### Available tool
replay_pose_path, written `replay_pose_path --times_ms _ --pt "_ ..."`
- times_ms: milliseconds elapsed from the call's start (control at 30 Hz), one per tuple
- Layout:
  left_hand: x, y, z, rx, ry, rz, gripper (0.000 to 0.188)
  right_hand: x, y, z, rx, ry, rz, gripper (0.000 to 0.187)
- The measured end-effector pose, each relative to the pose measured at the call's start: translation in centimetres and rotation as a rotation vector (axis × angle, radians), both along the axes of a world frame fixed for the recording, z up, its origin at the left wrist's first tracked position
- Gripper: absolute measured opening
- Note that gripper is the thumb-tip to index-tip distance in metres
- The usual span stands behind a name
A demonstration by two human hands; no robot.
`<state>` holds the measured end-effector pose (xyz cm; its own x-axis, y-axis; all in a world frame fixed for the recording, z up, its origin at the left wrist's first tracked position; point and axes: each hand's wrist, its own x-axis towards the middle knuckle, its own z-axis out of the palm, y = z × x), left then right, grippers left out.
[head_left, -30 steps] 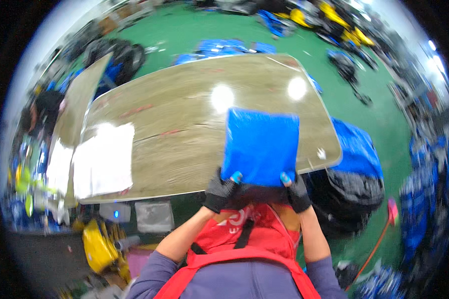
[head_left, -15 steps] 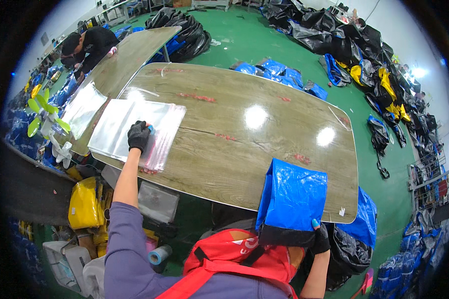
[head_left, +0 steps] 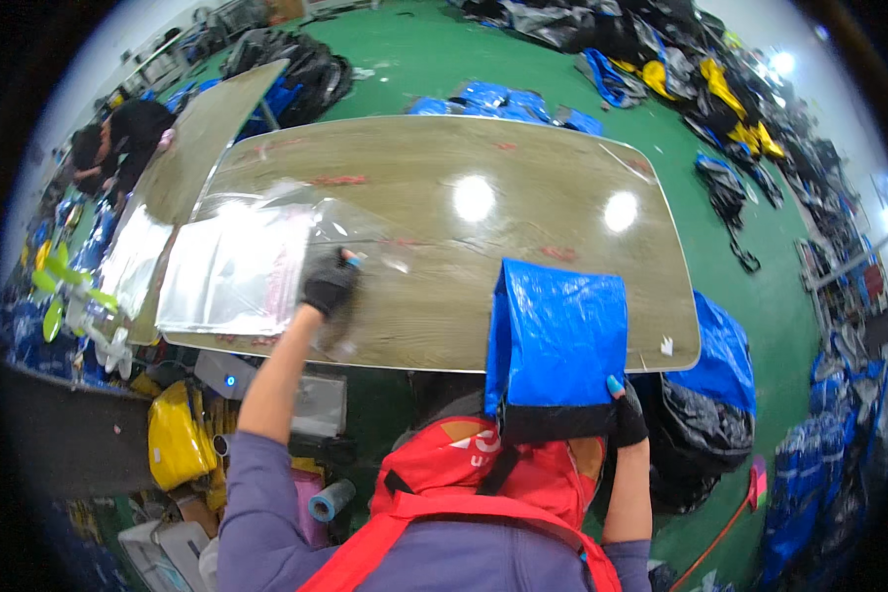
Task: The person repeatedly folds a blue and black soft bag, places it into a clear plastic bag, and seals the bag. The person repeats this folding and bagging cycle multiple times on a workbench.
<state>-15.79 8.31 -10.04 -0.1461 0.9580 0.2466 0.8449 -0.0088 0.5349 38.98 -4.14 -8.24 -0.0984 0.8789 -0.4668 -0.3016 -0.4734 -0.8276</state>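
My left hand [head_left: 330, 283], in a black glove with bare or wrapped fingertips, is over the table beside a stack of clear plastic bags [head_left: 232, 266]. Its closed fingers drag one thin clear plastic bag [head_left: 370, 232], smeared by motion, off the stack's right side. My right hand [head_left: 629, 414], gloved in black with a blue covering on the thumb tip, grips the lower right edge of a folded blue and black tarpaulin bag [head_left: 560, 335]. That bag stands partly over the table's near edge, against my red apron [head_left: 444, 464].
The wood-patterned table [head_left: 434, 316] adjoins a second table [head_left: 202, 128], where another person [head_left: 128, 138] bends down. A green-bladed fan [head_left: 69, 291] stands at left. Blue and black bags [head_left: 715, 395] hang or lie beside the right edge. Heaped tarpaulins lie on the green floor.
My left hand has moved right from the stack, pulling a clear plastic bag along. My right hand still grips the blue and black bag. The whole view has shifted.
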Motion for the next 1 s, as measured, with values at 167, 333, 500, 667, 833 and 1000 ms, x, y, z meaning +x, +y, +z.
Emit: replay_pose_path --times_ms 167,333,500,667,833,1000 --pt "18.8 -3.6 -1.0 -0.021 -0.141 -0.359 0.025 0.5 -1.0 2.9 0.143 0.267 -0.155 0.060" --pt "22.0 -1.2 5.4 -0.235 -0.040 -0.463 0.029 1.3 -1.9 7.4 0.184 -0.210 0.040 0.064" --pt "26.3 0.5 7.3 0.270 0.053 -0.974 0.043 1.3 -2.1 6.5 0.097 -0.068 0.225 0.070" --pt "33.7 -1.2 4.4 0.096 0.227 -1.111 0.060 0.7 -2.4 3.7 -0.096 -0.029 0.207 0.064" --pt "29.8 1.2 7.3 -0.218 -0.129 -1.089 0.052 2.7 -3.6 4.9 0.068 0.060 0.172 0.063" --pt "20.6 -1.6 6.3 -0.114 0.234 -0.799 0.038 5.7 -5.6 7.0 0.009 -0.035 -0.255 0.055"
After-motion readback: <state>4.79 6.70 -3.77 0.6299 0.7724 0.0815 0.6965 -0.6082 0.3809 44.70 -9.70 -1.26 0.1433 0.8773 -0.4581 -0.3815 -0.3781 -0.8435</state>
